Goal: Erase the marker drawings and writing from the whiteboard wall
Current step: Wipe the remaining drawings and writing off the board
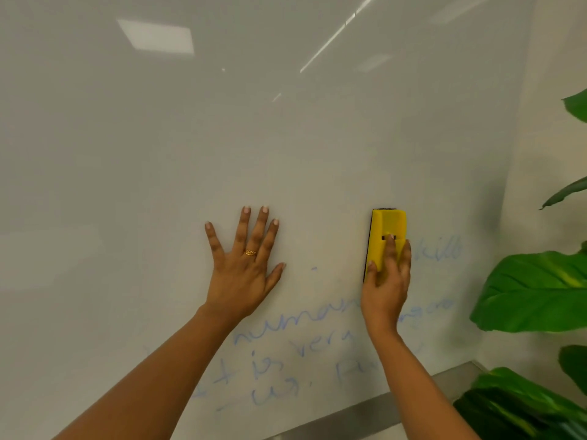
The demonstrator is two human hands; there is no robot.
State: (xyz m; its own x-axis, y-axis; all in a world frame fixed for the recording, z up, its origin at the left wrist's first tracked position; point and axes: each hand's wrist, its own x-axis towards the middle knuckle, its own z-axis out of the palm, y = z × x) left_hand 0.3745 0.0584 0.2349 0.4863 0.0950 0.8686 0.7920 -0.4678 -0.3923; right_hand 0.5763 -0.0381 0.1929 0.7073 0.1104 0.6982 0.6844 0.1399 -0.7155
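A glossy whiteboard wall [222, 138] fills the view. Faint blue marker writing [286, 354] runs in several lines across its lower part, and a smudged word [444, 249] sits to the right of the eraser. My right hand [386, 281] grips a yellow eraser [386, 230] with a dark pad, held upright and flat against the board, just above the writing. My left hand [244, 268], with a gold ring on one finger, lies flat on the board with fingers spread, to the left of the eraser.
A large green leafy plant [533, 290] stands close at the right, beside the board's edge. A grey metal ledge [381, 411] runs along the bottom of the board. Ceiling lights reflect in the upper board.
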